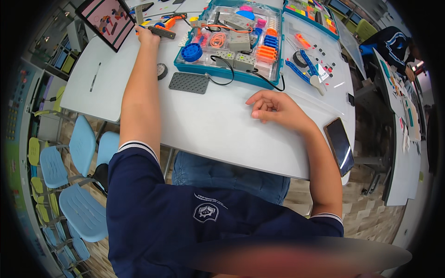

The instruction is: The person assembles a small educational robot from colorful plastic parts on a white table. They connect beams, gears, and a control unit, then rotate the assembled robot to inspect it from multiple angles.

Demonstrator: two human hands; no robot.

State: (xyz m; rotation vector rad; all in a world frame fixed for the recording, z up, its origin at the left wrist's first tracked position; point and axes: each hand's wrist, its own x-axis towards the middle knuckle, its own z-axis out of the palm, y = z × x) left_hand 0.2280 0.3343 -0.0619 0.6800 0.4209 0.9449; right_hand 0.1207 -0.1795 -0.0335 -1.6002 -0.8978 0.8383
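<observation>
Far out over the table's back left, my left hand (148, 37) has its fingers closed on a building-block model (163, 27) with orange, blue, yellow and grey parts. Its fingertips are partly hidden by the model. My right hand (273, 106) hovers at the near side of the table, holding nothing, its fingers loosely curled and the index finger apart. In front of it stands a teal-edged kit box (232, 76) with grey motor blocks, cables, a blue wheel (192, 52) and colored bricks. A dark grey perforated plate (189, 83) lies between my hands, with a small black wheel (162, 71) beside it.
A tablet (105, 23) showing a picture of a model stands at the far left. Right of the box, a clear tray (296, 92) carries small parts and a blue plier-like tool (303, 69). A phone (339, 144) lies near the right edge. Another person (387, 46) works at the neighboring table.
</observation>
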